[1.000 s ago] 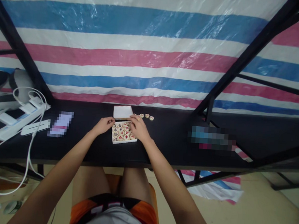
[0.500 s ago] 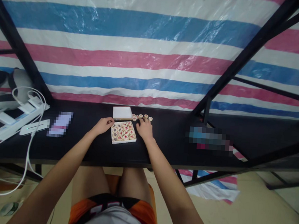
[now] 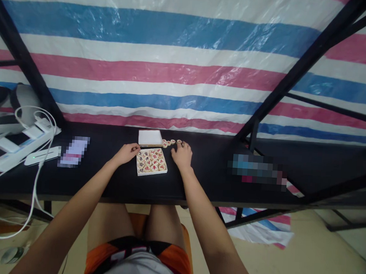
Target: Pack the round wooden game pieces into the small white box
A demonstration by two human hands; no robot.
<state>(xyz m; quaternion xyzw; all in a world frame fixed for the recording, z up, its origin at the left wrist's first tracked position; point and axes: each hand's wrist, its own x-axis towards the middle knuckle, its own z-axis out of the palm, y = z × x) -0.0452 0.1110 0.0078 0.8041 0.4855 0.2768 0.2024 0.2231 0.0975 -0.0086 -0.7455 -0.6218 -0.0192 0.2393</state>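
Observation:
A small white box (image 3: 150,173) on the black table (image 3: 111,178) holds several round wooden game pieces (image 3: 151,160) with red and black characters. My left hand (image 3: 126,152) rests curled against the box's upper left corner, holding it. My right hand (image 3: 182,154) lies to the right of the box, its fingertips on the rightmost piece of a short row of loose pieces (image 3: 169,142) just behind the box. The box's white lid (image 3: 150,137) lies flat behind the box.
White power strips with cables (image 3: 22,142) sit at the table's left end, beside a blurred card (image 3: 73,151). A blurred object (image 3: 257,169) lies at the right. Black frame posts (image 3: 300,66) rise behind. A striped tarp forms the backdrop.
My right hand has left the box's top right corner and moved right to the loose pieces, covering the rightmost one. My left hand has stayed put.

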